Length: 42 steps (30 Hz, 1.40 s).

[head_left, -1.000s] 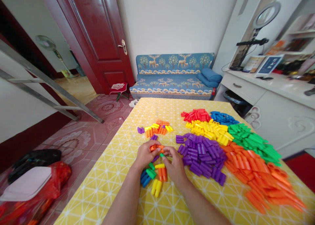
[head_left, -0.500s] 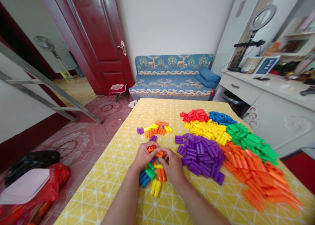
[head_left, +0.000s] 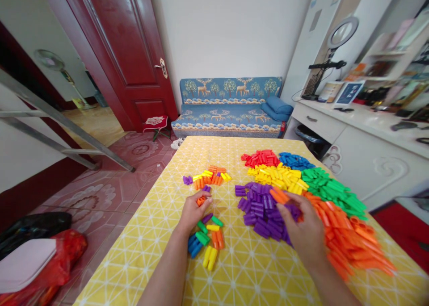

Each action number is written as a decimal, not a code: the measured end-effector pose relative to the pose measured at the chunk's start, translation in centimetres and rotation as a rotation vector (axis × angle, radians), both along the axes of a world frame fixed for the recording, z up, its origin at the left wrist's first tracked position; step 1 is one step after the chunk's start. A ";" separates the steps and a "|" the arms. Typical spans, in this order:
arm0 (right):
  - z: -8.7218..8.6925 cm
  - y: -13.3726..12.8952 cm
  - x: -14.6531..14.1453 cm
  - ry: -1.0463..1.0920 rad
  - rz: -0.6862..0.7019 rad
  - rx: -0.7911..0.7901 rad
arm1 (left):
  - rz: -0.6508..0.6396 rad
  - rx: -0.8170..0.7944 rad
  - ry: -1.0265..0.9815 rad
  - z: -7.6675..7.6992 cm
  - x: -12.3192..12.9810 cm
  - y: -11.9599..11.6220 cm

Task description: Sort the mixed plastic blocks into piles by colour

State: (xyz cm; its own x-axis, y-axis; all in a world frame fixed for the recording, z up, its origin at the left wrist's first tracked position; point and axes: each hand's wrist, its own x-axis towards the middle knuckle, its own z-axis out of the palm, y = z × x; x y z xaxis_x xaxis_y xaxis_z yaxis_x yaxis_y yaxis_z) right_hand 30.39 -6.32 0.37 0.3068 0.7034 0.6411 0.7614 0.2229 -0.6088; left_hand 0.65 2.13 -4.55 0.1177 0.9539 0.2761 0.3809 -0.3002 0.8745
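The left hand (head_left: 194, 213) is curled over the desk (head_left: 150, 252), thumb and fingers closed on an orange plastic tube piece (head_left: 201, 201) whose open round ends face up toward the camera. The right hand (head_left: 305, 225) is partly bent, with a gap between the thumb and the curved fingers; near its fingertips it grasps a second orange tube piece (head_left: 279, 195), seen against the purple pile (head_left: 263, 205). Whether the fingers also touch the purple tubes beneath cannot be told.

To the right of that hand spreads the orange pile (head_left: 351, 241), part of it hidden by the hand. Beyond lie the yellow pile (head_left: 276, 177), the green pile (head_left: 335, 192), the red pile (head_left: 259, 157) and the blue pile (head_left: 295, 161). Between the forearms sits a loose group of green, blue, yellow, orange and purple pieces, among them a yellow pair (head_left: 210, 257); a small mixed cluster (head_left: 208, 178) lies past the left hand.

On the white dresser (head_left: 375, 134), a blue-and-white sign (head_left: 350, 93) carries pale lettering too small to read with certainty. The tub (head_left: 329, 92) beside it has a label that is likewise illegible. A red tag (head_left: 283, 126) hangs at the sofa's (head_left: 228, 114) right edge; any wording is indistinct.
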 end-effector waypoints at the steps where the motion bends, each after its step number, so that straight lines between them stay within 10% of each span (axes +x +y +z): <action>1: 0.1 -0.2 2.3 -0.032 -0.096 0.043 | 0.005 0.001 0.008 -0.1 0.0 0.0; 7: -1.8 -1.7 11.5 -0.220 -0.380 0.030 | 0.013 -0.005 0.034 -0.5 0.0 0.1; 17: -3.9 -2.1 12.1 -0.220 -0.403 0.041 | -0.001 0.004 0.027 -0.2 -0.1 -0.1; 25: 0.0 -1.6 1.6 -0.028 0.009 0.116 | -0.062 0.030 0.075 0.2 -0.4 -0.5; 31: -2.1 -0.2 -9.9 0.207 0.569 -0.230 | -0.114 0.051 -0.099 0.9 -1.0 -1.0; 42: -6.6 2.4 -14.8 0.544 0.530 -0.330 | -0.041 -0.100 -0.293 0.4 0.2 -0.4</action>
